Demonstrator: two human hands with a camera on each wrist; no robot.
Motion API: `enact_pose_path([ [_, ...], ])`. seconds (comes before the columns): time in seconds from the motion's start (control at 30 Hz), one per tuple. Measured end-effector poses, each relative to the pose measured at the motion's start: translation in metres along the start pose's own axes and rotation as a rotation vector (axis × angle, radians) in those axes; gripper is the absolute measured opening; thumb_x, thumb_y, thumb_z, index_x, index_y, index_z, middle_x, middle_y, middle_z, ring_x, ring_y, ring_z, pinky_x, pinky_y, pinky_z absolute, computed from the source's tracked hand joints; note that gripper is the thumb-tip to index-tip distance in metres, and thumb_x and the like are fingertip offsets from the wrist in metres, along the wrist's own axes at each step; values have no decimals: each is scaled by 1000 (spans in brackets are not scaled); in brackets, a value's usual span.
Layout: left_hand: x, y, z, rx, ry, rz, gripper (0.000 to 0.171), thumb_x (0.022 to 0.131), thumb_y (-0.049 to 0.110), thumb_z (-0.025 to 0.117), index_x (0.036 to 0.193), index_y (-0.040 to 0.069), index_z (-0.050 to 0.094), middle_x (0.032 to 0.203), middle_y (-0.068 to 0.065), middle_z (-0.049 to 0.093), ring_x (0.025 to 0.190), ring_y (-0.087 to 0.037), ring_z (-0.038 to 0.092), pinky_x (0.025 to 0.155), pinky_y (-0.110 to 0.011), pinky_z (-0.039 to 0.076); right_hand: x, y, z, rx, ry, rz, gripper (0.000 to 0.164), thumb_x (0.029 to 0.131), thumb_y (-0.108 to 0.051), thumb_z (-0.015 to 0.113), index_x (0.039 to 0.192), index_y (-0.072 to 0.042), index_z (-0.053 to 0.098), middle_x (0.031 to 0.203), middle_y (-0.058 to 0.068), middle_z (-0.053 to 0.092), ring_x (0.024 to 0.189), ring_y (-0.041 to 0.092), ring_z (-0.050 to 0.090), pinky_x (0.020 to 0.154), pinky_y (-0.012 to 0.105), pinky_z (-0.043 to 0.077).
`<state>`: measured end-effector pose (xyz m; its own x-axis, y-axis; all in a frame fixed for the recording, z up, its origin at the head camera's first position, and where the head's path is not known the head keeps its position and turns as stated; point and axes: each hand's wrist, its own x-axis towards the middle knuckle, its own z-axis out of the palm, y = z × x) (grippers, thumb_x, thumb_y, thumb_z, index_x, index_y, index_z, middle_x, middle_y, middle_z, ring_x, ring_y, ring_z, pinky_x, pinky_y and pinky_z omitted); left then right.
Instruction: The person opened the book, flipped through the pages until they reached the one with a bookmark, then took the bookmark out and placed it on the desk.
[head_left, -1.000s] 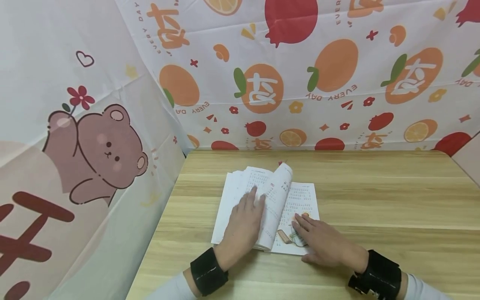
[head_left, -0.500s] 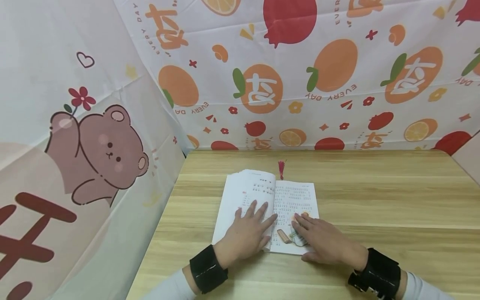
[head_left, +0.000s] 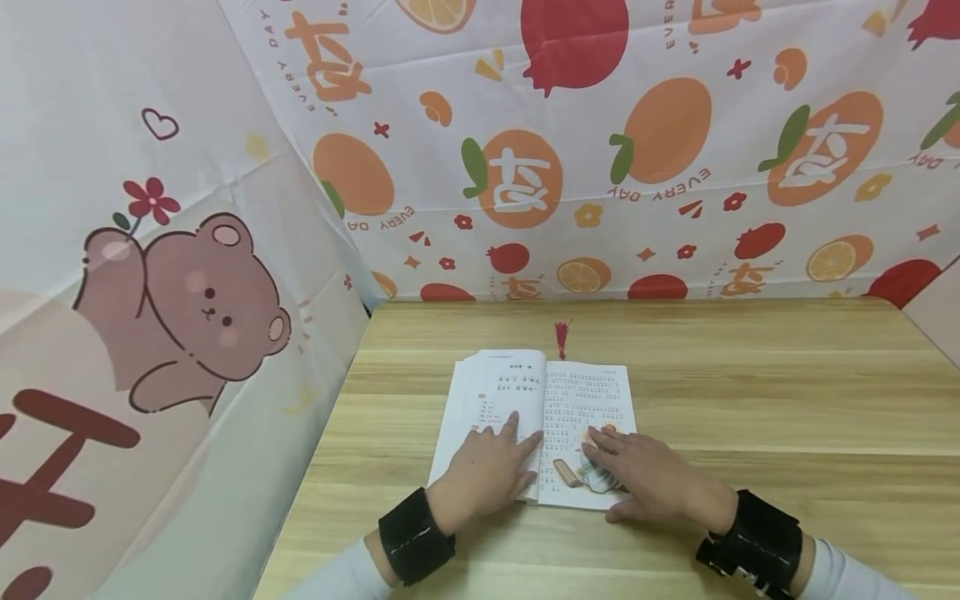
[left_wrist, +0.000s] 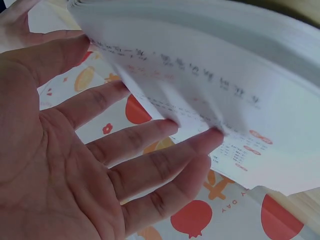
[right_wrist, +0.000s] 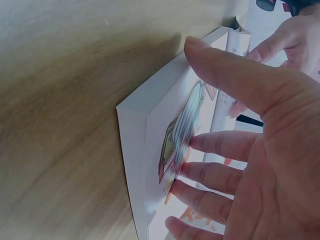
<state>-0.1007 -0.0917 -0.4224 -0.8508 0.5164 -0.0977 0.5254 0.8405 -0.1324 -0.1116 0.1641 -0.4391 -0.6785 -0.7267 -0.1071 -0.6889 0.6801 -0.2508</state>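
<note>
An open book (head_left: 585, 392) lies on the table, with lines of print on both pages and a coloured drawing (head_left: 597, 475) low on the right page. My left hand (head_left: 483, 471) rests on the left page near the spine, its fingers spread. In the left wrist view the fingertips (left_wrist: 212, 142) touch the printed page. Across the lower right page lies my right hand (head_left: 652, 479), fingers extended over the drawing. The right wrist view shows its thumb (right_wrist: 200, 47) at the book's lower edge and its fingertips on the page.
A red tassel (head_left: 561, 337) sticks out past the top of the book onto the wooden table (head_left: 750, 392). Behind the table hangs a fruit-print cloth (head_left: 585, 150). At the left is a cloth with a bear (head_left: 217, 300). Each wrist wears a black band (head_left: 416, 537).
The raised, curling page has come down flat on the left side, uncovering the tassel. My left hand has shifted slightly down and towards the spine. My right hand has stayed nearly still.
</note>
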Motion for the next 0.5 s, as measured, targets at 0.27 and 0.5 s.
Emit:
enact_pose_path([
  [0.27,3,-1,2,-19,-7,10,51,96,45,61,142,23,59,137,-20,61,87,-33,73,73,-42,58,0,1,4,-2,4,1,85,76,-40,85,143,0,52,153,22,44,138,44,44,106,57,43],
  [0.5,6,-1,4,-55,-40,1,52,95,45,63,142,24,59,138,-19,61,92,-34,73,82,-46,58,0,3,3,18,-7,8,84,76,-40,85,144,-2,52,153,21,44,138,44,44,106,58,42],
])
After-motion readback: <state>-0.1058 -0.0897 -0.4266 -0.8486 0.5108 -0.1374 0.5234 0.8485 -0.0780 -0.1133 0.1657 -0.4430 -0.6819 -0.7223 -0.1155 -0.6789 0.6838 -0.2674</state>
